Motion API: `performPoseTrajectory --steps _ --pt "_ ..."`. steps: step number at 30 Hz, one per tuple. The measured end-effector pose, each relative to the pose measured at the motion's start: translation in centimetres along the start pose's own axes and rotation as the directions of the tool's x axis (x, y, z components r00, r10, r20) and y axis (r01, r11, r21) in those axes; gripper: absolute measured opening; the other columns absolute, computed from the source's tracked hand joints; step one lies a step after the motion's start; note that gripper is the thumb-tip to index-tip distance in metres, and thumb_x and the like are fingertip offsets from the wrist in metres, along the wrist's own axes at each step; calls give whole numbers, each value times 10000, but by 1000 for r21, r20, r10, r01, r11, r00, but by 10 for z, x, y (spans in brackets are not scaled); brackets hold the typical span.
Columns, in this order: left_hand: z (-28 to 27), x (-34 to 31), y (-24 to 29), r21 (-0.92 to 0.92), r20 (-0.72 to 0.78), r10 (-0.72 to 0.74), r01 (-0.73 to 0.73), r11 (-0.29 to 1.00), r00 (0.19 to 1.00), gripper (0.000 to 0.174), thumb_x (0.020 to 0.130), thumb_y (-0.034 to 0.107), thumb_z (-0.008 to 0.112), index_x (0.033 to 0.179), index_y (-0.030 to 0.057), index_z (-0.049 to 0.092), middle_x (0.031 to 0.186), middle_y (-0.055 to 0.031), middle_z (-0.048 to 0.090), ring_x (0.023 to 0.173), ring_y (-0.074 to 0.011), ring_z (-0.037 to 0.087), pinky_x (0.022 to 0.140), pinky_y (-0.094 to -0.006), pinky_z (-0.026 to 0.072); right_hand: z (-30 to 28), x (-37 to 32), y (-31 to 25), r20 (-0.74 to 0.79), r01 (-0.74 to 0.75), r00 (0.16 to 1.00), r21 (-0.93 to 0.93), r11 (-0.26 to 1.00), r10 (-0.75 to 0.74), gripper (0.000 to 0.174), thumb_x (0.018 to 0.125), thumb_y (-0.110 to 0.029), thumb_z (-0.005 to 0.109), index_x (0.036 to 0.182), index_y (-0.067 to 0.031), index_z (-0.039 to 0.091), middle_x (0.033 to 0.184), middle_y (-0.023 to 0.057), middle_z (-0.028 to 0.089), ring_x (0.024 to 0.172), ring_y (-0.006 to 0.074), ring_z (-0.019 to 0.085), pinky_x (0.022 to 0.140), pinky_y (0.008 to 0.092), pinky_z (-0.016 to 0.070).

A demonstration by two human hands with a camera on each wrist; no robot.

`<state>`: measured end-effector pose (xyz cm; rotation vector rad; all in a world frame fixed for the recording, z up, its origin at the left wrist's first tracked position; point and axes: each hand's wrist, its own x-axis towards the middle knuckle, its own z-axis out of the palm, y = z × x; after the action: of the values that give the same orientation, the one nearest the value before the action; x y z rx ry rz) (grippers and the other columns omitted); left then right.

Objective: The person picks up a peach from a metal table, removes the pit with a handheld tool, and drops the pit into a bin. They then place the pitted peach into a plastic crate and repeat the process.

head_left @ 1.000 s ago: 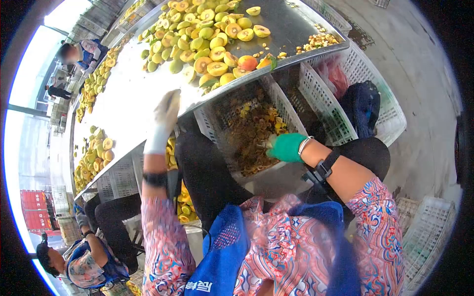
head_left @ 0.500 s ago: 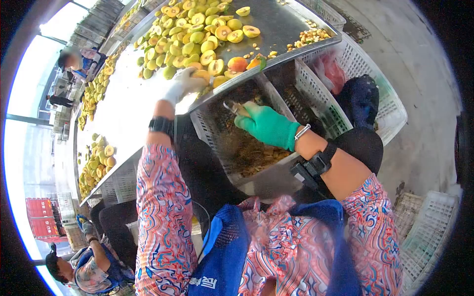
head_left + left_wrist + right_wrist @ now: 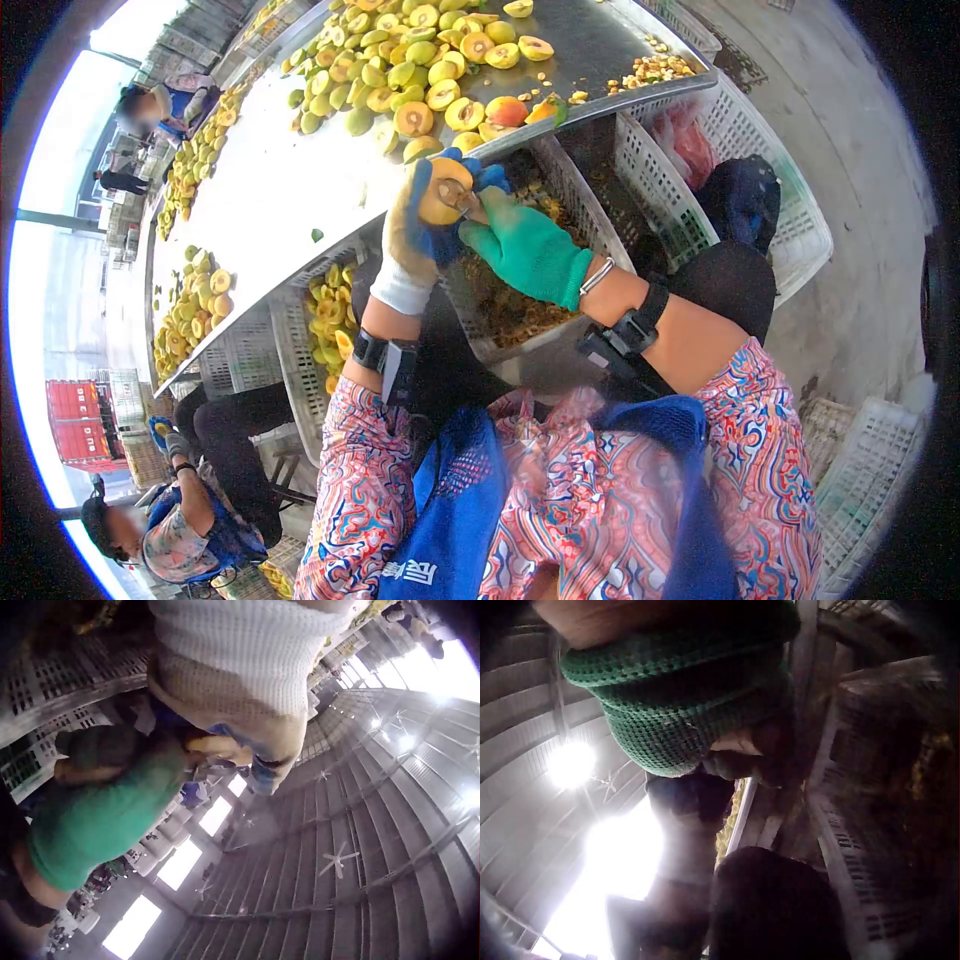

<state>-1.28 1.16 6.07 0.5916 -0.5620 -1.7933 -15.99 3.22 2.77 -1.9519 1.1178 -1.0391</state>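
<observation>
My left hand (image 3: 410, 235), in a white glove with blue fingers, holds a yellow peach half (image 3: 437, 196) with its cut face up, over the table's near edge. My right hand (image 3: 535, 255), in a green glove, grips a small metal-tipped hand tool (image 3: 468, 204). The tool's tip is at the brown pit in the peach half's middle. In the left wrist view the green-gloved right hand (image 3: 109, 810) meets the left hand (image 3: 232, 690), and the fingers mostly hide the fruit. The right wrist view is dark, with the green glove (image 3: 675, 712) covering the tool.
Many peach halves (image 3: 400, 75) are heaped on the metal table (image 3: 260, 200), with loose pits (image 3: 655, 70) at its right corner. Below stand a crate of dark scraps (image 3: 585, 200) and a crate of peach halves (image 3: 330, 310). Another person (image 3: 185, 520) sits at the left.
My left hand moved from the tabletop to the heap, then back toward me with a peach half. My right hand rose from the scrap crate with the tool and met the left.
</observation>
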Motion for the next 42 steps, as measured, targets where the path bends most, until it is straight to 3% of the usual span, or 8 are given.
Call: performPoseTrajectory --steps 15,19,21,27,33,36,38,42 --pt "-5 5 -35 600 -205 412 -219 770 888 560 948 435 462 1359 66 372 1266 -137 505 1042 -281 580 906 -423 483 32 -1 7 -110 -23 993 252 968 52 288 913 -206 522 1069 20 435 821 273 607 793 468 589 611 490 462" --pt "5 1 -19 -21 42 123 -123 992 991 527 966 383 449 1343 24 374 1213 -142 532 1003 -299 588 864 -430 507 18 3 11 -11 -112 993 228 967 117 318 913 -284 511 989 22 471 736 287 569 747 508 558 635 530 459" --pt "-16 8 -20 255 6 152 -149 956 988 521 964 381 455 1329 14 392 1161 -152 556 982 -310 597 860 -433 510 14 0 5 16 -137 991 175 975 136 326 914 -294 506 1008 16 477 725 284 558 725 522 542 635 529 457" --pt "-11 4 -31 497 -99 494 -387 777 864 437 936 288 544 1230 -31 499 958 -137 617 827 -244 628 761 -385 553 -14 2 -32 590 -642 764 648 410 262 209 926 -285 505 973 -82 484 560 -20 441 410 86 418 353 259 360" --pt "-15 5 -31 461 -62 449 -373 805 891 417 950 280 506 1227 -32 503 956 -148 623 794 -246 634 760 -391 555 -16 1 -37 473 -542 832 584 604 289 188 928 -292 498 935 -106 476 562 -19 438 399 78 415 328 247 360" --pt "-11 4 -30 417 -42 431 -377 827 901 414 948 278 509 1223 -31 504 963 -154 628 789 -252 636 752 -389 556 -14 1 -26 584 -610 786 685 398 201 194 925 -305 503 938 -113 477 561 -20 441 390 81 413 311 250 348" --pt "-11 7 -33 487 -47 453 -376 789 890 416 945 279 517 1223 -30 503 964 -157 630 794 -250 637 749 -388 557 -10 2 -23 401 -435 888 575 693 225 196 924 -312 510 931 -119 482 562 -22 441 382 79 410 309 249 349" --pt "-19 9 -37 530 -86 545 -425 734 834 427 936 285 540 1224 -29 503 955 -158 631 793 -239 634 743 -375 554 -15 2 -18 671 -696 710 621 361 214 192 922 -329 517 897 -141 485 558 -26 438 372 77 407 312 248 355"
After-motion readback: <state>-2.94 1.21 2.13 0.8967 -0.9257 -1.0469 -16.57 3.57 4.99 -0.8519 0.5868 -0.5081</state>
